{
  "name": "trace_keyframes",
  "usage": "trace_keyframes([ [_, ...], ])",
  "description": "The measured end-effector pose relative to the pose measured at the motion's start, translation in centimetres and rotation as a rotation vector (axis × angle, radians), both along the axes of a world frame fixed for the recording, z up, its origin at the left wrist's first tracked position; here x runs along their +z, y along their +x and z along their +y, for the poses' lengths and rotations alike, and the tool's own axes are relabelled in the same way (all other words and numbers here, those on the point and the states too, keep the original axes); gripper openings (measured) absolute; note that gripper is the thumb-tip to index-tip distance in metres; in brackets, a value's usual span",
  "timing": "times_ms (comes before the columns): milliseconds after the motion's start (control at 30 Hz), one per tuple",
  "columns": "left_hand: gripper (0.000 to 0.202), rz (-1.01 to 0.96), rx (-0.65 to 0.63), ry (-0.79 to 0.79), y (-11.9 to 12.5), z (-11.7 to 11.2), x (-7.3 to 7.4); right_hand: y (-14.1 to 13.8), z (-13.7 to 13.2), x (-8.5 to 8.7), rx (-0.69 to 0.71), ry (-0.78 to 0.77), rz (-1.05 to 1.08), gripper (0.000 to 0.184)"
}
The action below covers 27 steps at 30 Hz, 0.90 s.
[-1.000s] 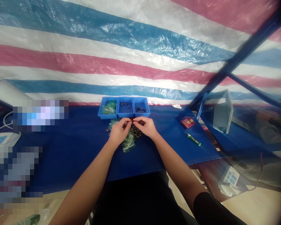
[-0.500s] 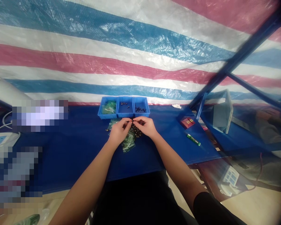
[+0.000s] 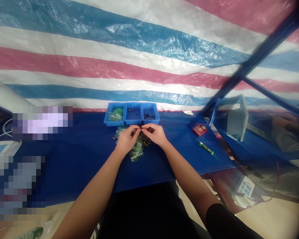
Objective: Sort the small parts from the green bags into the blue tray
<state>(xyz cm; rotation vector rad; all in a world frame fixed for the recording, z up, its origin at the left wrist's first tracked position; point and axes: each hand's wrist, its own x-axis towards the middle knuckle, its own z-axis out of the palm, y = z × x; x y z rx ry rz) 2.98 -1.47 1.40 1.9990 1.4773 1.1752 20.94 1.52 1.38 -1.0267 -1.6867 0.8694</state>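
Observation:
My left hand point(image 3: 127, 138) and my right hand point(image 3: 156, 134) meet fingertip to fingertip over the table, both closed in a pinch. Between the fingertips is a small dark piece, too tiny to name. Beneath and between the hands lie small green-tinted clear plastic packets point(image 3: 137, 152). A heap of small dark and brassy metal parts point(image 3: 147, 141) sits beside them, partly covered by my right hand. Just beyond my fingers stand three joined blue bins: the left bin point(image 3: 112, 123) holds green packets, the middle bin point(image 3: 134, 120) a few small parts, the right bin point(image 3: 150, 121) black screw-like pieces.
On the right of the blue table point(image 3: 89, 166) lie a dark red box point(image 3: 199, 129) and a green tube point(image 3: 206, 148). A crumpled white scrap point(image 3: 188, 113) rests at the back. A white device point(image 3: 1, 147) stands at far left. Blue frame bars point(image 3: 241, 78) rise on the right.

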Motion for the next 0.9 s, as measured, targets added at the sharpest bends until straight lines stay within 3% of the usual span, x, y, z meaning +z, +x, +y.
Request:
trace_keyframes([
  [900, 0.029, 0.009, 0.019, -0.002, -0.04, 0.08, -0.03, 0.02, 0.12, -0.12, -0.008, 0.014, 0.044, 0.025],
])
